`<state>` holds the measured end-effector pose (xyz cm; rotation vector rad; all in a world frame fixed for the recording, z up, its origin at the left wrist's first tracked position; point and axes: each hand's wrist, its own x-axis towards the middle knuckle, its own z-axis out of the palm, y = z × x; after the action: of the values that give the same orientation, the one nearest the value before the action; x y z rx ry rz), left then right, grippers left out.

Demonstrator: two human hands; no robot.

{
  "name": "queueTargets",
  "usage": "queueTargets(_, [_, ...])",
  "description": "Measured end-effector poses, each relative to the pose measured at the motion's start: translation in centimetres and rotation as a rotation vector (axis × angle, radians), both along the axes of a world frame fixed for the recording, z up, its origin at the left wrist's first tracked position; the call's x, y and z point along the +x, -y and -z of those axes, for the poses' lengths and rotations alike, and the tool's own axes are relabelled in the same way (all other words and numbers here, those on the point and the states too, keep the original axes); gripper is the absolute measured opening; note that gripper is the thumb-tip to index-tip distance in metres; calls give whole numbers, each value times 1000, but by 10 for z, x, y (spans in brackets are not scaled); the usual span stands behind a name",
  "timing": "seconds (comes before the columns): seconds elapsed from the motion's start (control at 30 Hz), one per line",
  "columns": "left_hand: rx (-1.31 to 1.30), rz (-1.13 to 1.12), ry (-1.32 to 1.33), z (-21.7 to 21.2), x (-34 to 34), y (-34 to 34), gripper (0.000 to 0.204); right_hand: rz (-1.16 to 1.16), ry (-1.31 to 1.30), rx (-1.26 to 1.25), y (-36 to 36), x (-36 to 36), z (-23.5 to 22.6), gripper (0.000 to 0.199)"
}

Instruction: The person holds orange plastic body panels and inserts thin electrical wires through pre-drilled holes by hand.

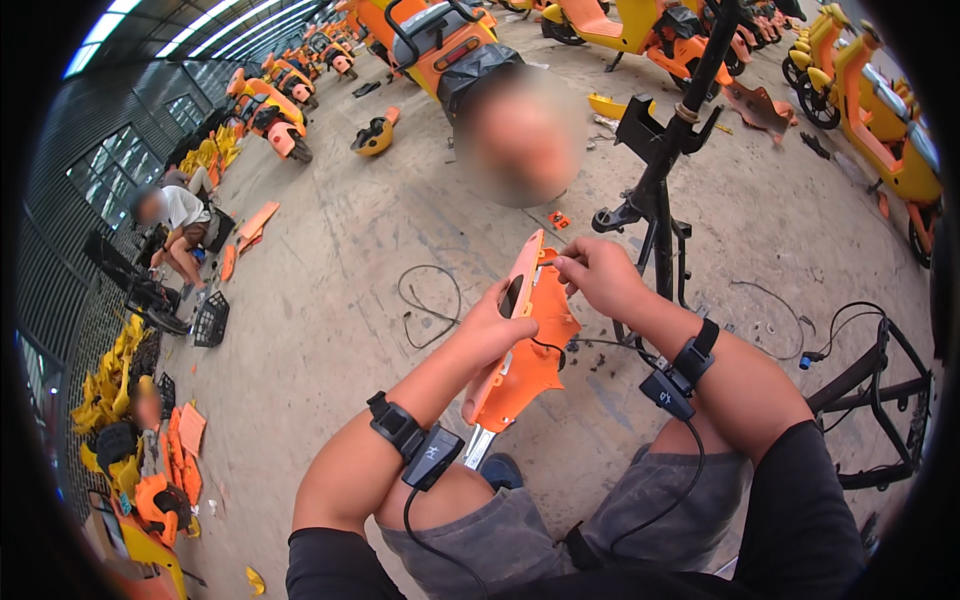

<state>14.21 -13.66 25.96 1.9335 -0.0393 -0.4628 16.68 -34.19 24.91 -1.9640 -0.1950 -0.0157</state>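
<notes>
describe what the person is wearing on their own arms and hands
Both hands are bare, no gloves. The left hand and right hand each have a black strap around the wrist carrying a small black box-shaped device, with a thin black cable running from each back toward the body. Short black sleeves cover the upper arms; the forearms are uncovered.

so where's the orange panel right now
In the head view the orange panel stands near centre, above the person's knees: the left hand grips its left edge, the right hand works at its upper edge, and the black frame stands just behind.
</notes>
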Motion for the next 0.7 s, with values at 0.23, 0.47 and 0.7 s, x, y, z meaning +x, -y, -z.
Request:
queueTargets(0.23, [-42, 7, 18, 2, 0, -6, 88, -3, -39, -80, -3, -3, -5, 31])
queueTargets(0.47, [19, 23, 41, -12, -6, 0, 90, 3, -37, -108, 0, -5, -9, 35])
queueTargets(0.7, [48, 83, 47, -17, -11, -1, 86, -24, -104, -103, 0, -4, -8, 49])
